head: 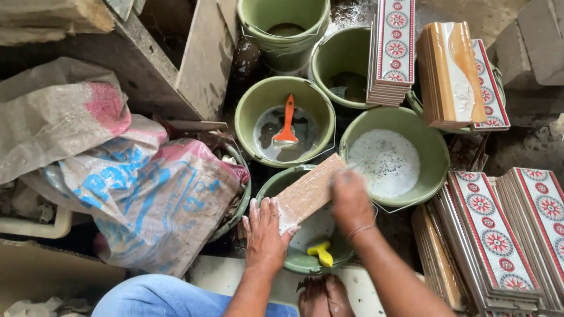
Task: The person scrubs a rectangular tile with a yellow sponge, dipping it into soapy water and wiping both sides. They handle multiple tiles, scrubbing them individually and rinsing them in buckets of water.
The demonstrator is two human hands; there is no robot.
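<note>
long rectangular tile (308, 191), brownish unglazed back side up, wet and speckled, lay tilted with its far end toward 1 o'clock, over the rim of a green bucket (271, 187) holding milky water and a yellow brush (321, 253) at 5 o'clock.

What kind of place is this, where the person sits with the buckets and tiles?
Probably a tiling worksite or small tile workshop. Stacks of patterned border tiles stand around green buckets of wet mix, a worn cement-type sack lies beside them, and the left hand and right hand hold one tile over a bucket.
</note>
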